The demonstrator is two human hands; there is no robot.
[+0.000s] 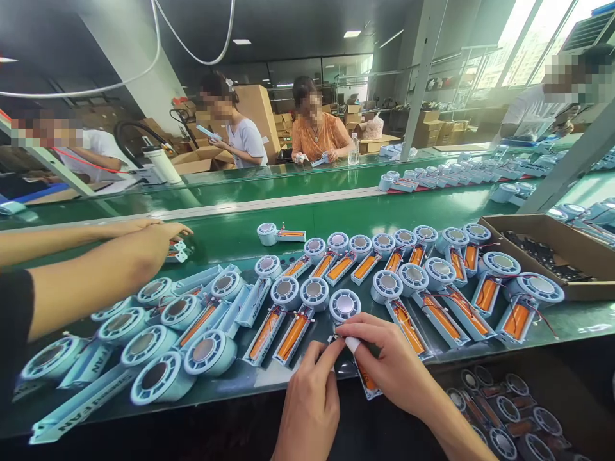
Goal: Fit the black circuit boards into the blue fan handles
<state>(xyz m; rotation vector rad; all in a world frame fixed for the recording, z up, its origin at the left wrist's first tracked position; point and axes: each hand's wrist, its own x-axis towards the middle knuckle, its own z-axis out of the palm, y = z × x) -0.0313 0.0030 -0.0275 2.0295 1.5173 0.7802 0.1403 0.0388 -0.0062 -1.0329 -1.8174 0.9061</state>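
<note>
A light-blue handheld fan (344, 305) lies at the front edge of the bench, its round head pointing away from me and an orange battery showing in its open handle. My left hand (312, 390) is closed, thumb and forefinger pinched at the neck of this fan. From the other side my right hand (391, 365) meets it there, its fingers also pinched together and partly covering the handle. A small pale piece shows at the fingertips, too small to name. Similar opened fans (314, 291) with orange batteries and thin wires lie on both sides.
More fans (154, 371) crowd the left, some handles turned down. Another person's arms (110, 256) reach across there. A cardboard box (576, 282) of small dark parts stands right; below it, another box holds fans (504, 410). Co-workers (319, 131) sit beyond the green belt (230, 234).
</note>
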